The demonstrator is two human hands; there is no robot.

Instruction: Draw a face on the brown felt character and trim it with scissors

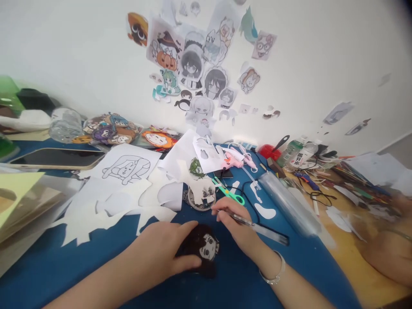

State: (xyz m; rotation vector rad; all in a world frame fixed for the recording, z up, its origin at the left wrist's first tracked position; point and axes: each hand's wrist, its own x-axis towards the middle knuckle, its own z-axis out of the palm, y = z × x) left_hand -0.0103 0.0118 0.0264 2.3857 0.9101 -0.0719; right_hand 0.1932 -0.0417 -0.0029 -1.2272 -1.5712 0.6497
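Note:
A dark brown cut-out (pixel 201 231) with a pale cartoon face lies on the blue tabletop. My left hand (pixel 170 246) grips it from the left, thumb and fingers at its edges. In my right hand (pixel 234 221) is a slim pen (pixel 267 231) with a clear barrel, pinched between the fingers. Its tip points left, above and apart from the cut-out. Just beyond that hand sits a round tin (pixel 201 207) with pale cut pieces on top. Green-handled scissors (pixel 236 198) lie behind my right hand.
Cut white sheets (pixel 80 219) and a line drawing (pixel 125 168) spread across the left, before a phone (pixel 58 158). A pink glue gun (pixel 231 159) and a clear plastic roll (pixel 286 204) lie right. Another person's hand (pixel 389 253) is blurred at the right edge.

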